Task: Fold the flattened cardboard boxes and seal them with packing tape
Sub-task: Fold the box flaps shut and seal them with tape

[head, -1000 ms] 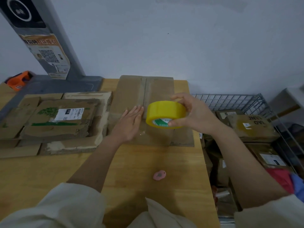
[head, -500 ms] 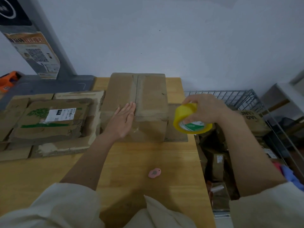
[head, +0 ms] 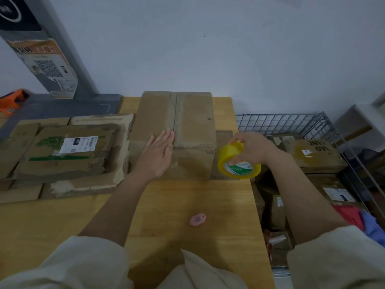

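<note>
Since 0.5 s ago the right hand (head: 253,150), gripping the tape roll (head: 238,162), dropped toward 5 o'clock; the left hand (head: 159,155) stays flat on the box (head: 193,126). Tape strand indistinct.

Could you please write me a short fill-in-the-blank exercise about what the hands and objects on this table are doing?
1. The left hand lies flat on the folded ____.
2. The right hand grips a roll of tape coloured ____.
3. The small pink object lies on the wooden ____.
4. The wire basket stands to the table's ____ side.

Missing words: box; yellow; table; right
</note>
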